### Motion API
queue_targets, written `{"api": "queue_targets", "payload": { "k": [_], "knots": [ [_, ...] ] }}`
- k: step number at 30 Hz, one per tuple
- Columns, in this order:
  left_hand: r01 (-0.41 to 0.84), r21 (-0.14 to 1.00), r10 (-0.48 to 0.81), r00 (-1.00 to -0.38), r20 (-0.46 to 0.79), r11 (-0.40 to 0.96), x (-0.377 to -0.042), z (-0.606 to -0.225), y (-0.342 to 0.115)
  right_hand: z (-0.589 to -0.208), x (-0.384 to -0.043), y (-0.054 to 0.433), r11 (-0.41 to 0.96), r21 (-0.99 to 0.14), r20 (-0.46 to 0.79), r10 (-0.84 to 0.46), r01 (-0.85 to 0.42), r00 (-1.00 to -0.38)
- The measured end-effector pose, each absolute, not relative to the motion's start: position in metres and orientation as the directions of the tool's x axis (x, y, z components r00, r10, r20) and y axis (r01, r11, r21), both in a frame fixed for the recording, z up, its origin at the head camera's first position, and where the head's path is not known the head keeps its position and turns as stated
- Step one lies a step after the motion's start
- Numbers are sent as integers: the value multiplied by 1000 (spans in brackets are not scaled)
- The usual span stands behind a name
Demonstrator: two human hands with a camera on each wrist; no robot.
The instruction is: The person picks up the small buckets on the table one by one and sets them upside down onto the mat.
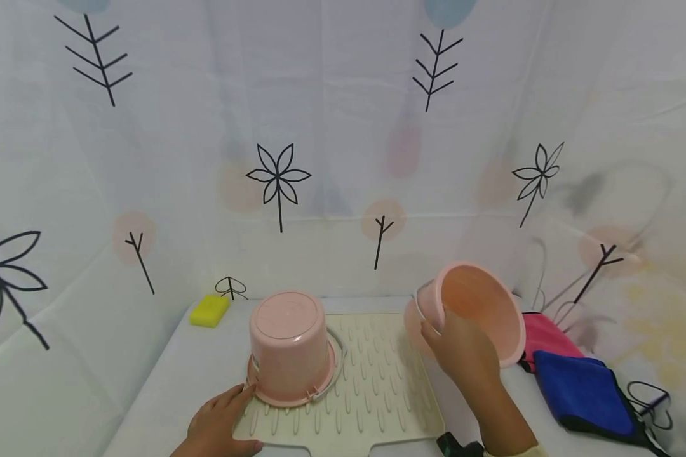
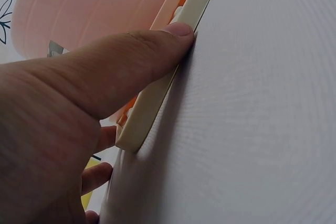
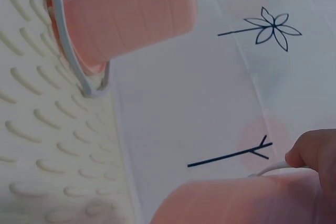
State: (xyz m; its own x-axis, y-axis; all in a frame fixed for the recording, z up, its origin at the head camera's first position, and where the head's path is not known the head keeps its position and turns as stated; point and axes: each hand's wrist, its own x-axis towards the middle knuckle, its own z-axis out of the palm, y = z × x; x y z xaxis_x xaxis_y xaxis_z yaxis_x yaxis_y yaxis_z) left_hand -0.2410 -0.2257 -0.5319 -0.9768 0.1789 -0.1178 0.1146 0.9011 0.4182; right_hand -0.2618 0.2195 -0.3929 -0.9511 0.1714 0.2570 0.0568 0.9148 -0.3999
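An upside-down pink bucket (image 1: pixel 288 343) sits on a cream ridged draining board (image 1: pixel 377 393), its pale handle lying round the rim. My left hand (image 1: pixel 220 422) rests at the board's near left corner. Its thumb (image 2: pixel 152 51) lies straight along the front edge, while its fingers reach past the corner, close to the bucket's rim. Above the board's right side, my right hand (image 1: pixel 465 352) grips a second pink bucket (image 1: pixel 480 289), tilted with its mouth facing right and toward me. In the right wrist view, a fingertip touches that bucket's white handle (image 3: pixel 275 166); the other fingers are hidden.
A yellow sponge (image 1: pixel 209 311) lies at the back left of the white table (image 1: pixel 160 393). Pink cloth (image 1: pixel 549 339) and blue cloth (image 1: pixel 583 390) lie at right. A black object (image 1: pixel 457 446) is at the front edge. A patterned curtain (image 1: pixel 343 127) hangs behind.
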Motion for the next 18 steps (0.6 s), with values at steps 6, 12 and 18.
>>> {"api": "queue_targets", "payload": {
  "k": [6, 12, 18],
  "knots": [
    [93, 437, 167, -977, -134, 895, -241, -532, -226, -393, -252, 217, 906, -418, 275, 190, 61, -942],
    [100, 442, 170, -978, -122, 891, -243, -535, -229, -396, -243, 217, 896, -438, 276, 215, 76, -937],
    [99, 442, 175, -975, -135, 892, -244, -535, -228, -406, -235, 218, 832, -546, 240, 265, 96, -934]
  ]
}}
